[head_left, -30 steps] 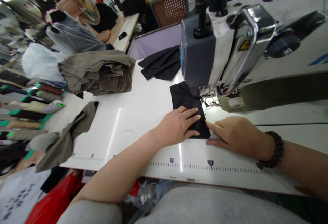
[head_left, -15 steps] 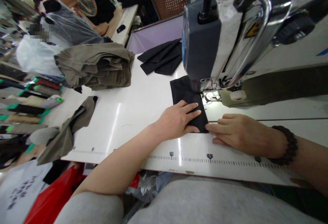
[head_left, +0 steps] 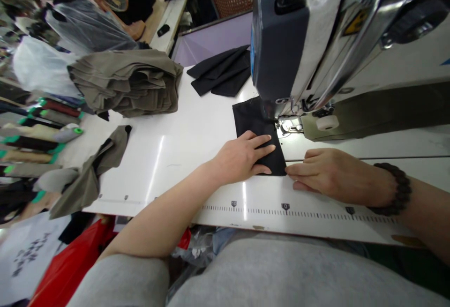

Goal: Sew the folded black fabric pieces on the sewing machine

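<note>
A black fabric piece (head_left: 249,115) lies flat on the white sewing table, its right edge beside the presser foot and lit needle plate (head_left: 291,124) of a sewing machine (head_left: 281,49). My left hand (head_left: 242,157) rests on the cloth's lower half with fingers spread, pressing it down. At the cloth's lower right corner, my right hand (head_left: 323,173) has its fingertips drawn together on the edge. The thumb side of that grip is partly hidden. A dark beaded bracelet circles my right wrist.
Behind lie folded black cloth pieces (head_left: 221,72). A tall stack of grey-brown fabric (head_left: 130,82) stands at the back left, near a loose grey-brown piece (head_left: 94,171) and several thread spools (head_left: 31,145). An olive strip (head_left: 379,112) runs right under the machine arm. A ruler scale marks the front edge.
The whole scene sits slightly higher in the picture, as the head camera has tipped down a little. Both hands and the black fabric keep nearly the same place by the needle.
</note>
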`<state>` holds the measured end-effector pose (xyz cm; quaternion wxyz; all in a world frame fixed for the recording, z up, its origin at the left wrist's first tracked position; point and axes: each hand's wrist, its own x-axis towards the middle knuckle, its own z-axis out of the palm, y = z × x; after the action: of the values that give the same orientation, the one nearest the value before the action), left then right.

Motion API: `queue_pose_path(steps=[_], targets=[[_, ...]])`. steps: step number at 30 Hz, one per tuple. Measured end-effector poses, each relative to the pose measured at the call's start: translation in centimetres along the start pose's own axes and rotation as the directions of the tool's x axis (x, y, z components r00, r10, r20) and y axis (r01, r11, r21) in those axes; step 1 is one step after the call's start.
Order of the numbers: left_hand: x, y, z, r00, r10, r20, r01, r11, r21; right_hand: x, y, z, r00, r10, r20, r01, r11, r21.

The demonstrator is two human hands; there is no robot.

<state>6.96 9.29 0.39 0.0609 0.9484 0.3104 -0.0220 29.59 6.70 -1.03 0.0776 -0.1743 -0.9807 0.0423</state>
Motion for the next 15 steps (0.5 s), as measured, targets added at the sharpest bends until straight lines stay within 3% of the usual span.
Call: queue_pose_path(steps=[6, 12, 15], targets=[[0.04, 0.12, -0.08, 1.000, 0.000, -0.004, 0.000, 1.000, 0.020, -0.40, 0.80, -0.20, 0.999, -0.040, -0.020, 0.042, 0.993, 0.107], [0.07, 0.03, 0.08, 1.000, 0.005, -0.012, -0.004, 0.999, 0.032, -0.09, 0.55, 0.22, 0.988, 0.022, -0.152, -0.023, 1.000, -0.005], [0.11, -0.05, 0.02, 1.000, 0.003, -0.010, -0.003, 1.000, 0.028, 0.10, 0.43, 0.55, 0.986, -0.012, -0.166, -0.005, 0.995, -0.098]])
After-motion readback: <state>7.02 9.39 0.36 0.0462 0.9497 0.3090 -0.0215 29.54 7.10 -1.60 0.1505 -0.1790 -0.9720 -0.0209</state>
